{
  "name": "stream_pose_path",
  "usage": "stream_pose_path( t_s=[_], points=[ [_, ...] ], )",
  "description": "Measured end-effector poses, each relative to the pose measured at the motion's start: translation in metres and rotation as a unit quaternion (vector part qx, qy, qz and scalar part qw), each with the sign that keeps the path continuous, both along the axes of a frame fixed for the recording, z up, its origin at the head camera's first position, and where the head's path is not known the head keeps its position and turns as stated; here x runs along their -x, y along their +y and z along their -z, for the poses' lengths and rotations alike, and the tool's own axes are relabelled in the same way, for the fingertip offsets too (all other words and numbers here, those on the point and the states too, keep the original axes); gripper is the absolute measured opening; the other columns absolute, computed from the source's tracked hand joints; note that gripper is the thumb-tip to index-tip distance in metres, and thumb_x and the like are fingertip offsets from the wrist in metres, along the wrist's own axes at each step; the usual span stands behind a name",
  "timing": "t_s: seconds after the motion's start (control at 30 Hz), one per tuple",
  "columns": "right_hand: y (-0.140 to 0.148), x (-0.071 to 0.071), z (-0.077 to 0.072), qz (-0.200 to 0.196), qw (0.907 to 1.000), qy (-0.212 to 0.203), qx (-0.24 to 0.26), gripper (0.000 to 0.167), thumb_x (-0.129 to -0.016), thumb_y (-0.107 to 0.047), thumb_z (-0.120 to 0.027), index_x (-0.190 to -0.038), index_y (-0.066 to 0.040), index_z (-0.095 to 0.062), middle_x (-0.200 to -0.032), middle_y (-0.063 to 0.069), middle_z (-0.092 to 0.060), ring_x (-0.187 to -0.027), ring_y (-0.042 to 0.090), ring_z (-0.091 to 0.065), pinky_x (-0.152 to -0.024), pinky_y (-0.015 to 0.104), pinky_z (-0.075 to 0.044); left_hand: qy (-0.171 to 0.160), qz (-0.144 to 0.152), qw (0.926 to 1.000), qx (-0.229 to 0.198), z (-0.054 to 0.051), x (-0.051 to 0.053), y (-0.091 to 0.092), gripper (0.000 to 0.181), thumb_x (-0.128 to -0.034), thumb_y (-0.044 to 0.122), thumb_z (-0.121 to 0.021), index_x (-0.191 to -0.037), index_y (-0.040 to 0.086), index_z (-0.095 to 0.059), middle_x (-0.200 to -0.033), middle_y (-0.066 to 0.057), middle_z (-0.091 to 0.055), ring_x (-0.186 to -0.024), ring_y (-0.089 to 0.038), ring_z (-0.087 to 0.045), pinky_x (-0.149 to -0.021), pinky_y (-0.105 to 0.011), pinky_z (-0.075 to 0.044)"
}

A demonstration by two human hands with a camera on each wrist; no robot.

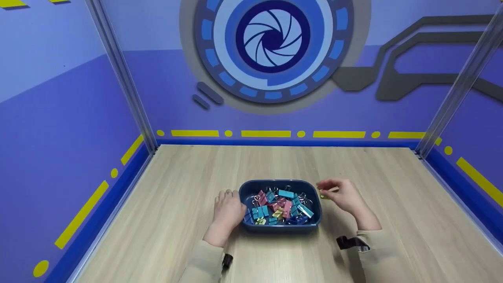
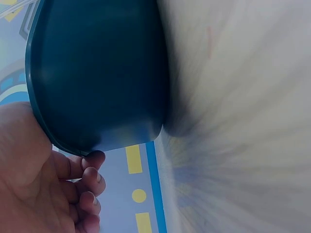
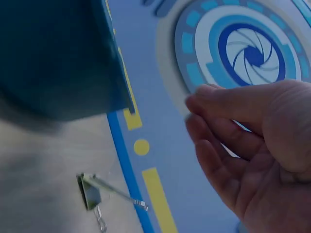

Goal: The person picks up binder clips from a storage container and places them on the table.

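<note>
Head view, beginning at the left: the left hand (image 1: 228, 208) is at the left rim of a dark blue box (image 1: 279, 229), its thumb over the edge and its fingers bent – a grip on that side. In the left wrist view the index fingertip touches the rim near the box's far left corner.

The box sits on the wooden table (image 1: 188, 173) just to the right of that hand and holds a loose pile of binder clips (image 1: 287, 207): light blue and pink ones toward the left and middle, yellowish ones near the front, dark blue ones at the near right.

Just beside the right wall of the box is a yellow-green clip (image 1: 323, 195), at the left tips of the right hand (image 1: 346, 196). The right wrist view shows this clip below the hand and apart from it, one handle pointing up – whether it rests on the table I cannot tell. The right thumb and fingertips are close together, loosely bent. A black band (image 1: 353, 243) circles the right sleeve (image 1: 379, 251).
</note>
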State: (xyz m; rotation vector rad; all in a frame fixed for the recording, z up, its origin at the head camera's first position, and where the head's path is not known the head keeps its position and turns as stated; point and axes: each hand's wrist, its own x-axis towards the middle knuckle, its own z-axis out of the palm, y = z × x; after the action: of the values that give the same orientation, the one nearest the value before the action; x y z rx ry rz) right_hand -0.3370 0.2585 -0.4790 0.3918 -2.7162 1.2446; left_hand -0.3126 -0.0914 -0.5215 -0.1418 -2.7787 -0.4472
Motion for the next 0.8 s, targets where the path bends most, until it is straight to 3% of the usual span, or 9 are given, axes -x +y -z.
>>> stream_pose_path(
  t_s=[0.17,0.27,0.43,0.67,0.8],
  points=[
    [-0.024,-0.01,-0.004,-0.099,0.993,-0.019,-0.062,0.019,-0.086,0.003,-0.072,-0.104,-0.003,-0.076,-0.099,0.011,-0.076,-0.09,0.021,-0.069,-0.079,0.037,-0.058,-0.017,-0.003,0.9998,-0.004,0.0,0.0,0.0,0.032,-0.0874,0.021,-0.068,-0.107,-0.004,-0.066,-0.103,-0.019,-0.065,-0.1,-0.036,-0.056,-0.087,-0.047,-0.044],
    [-0.037,-0.014,-0.002,-0.133,0.9857,-0.031,-0.098,0.021,-0.082,0.005,-0.073,-0.101,-0.002,-0.076,-0.096,0.01,-0.076,-0.086,0.018,-0.069,-0.076,0.034,-0.058,-0.02,-0.004,0.9998,-0.006,0.0,0.001,0.001,0.032,-0.0882,0.021,-0.068,-0.108,-0.004,-0.066,-0.103,-0.019,-0.065,-0.101,-0.036,-0.056,-0.088,-0.047,-0.044],
    [-0.053,-0.017,0.007,-0.149,0.9779,-0.026,-0.144,0.026,-0.077,0.011,-0.073,-0.098,-0.003,-0.077,-0.092,0.01,-0.076,-0.078,0.015,-0.068,-0.07,0.032,-0.057,-0.007,-0.001,1.0,-0.004,0.0,0.001,0.0,0.03,-0.0863,0.02,-0.069,-0.105,-0.004,-0.066,-0.101,-0.019,-0.066,-0.1,-0.037,-0.057,-0.087,-0.048,-0.045],
    [-0.066,-0.018,0.017,-0.17,0.9649,0.055,-0.193,0.032,-0.071,0.016,-0.066,-0.093,-0.004,-0.079,-0.09,0.006,-0.078,-0.085,0.024,-0.074,-0.076,0.038,-0.06,-0.018,-0.004,0.9998,-0.004,-0.002,0.001,0.001,0.032,-0.0876,0.021,-0.068,-0.107,-0.004,-0.066,-0.103,-0.019,-0.065,-0.102,-0.036,-0.056,-0.088,-0.047,-0.044],
    [-0.067,-0.018,0.019,-0.171,0.9597,0.074,-0.211,0.038,-0.068,0.02,-0.059,-0.089,-0.004,-0.079,-0.089,0.007,-0.078,-0.087,0.027,-0.075,-0.077,0.04,-0.06,-0.018,-0.004,0.9998,-0.002,-0.002,0.0,0.001,0.031,-0.0869,0.021,-0.068,-0.106,-0.004,-0.066,-0.102,-0.018,-0.065,-0.1,-0.036,-0.056,-0.086,-0.047,-0.044]
  ],
)
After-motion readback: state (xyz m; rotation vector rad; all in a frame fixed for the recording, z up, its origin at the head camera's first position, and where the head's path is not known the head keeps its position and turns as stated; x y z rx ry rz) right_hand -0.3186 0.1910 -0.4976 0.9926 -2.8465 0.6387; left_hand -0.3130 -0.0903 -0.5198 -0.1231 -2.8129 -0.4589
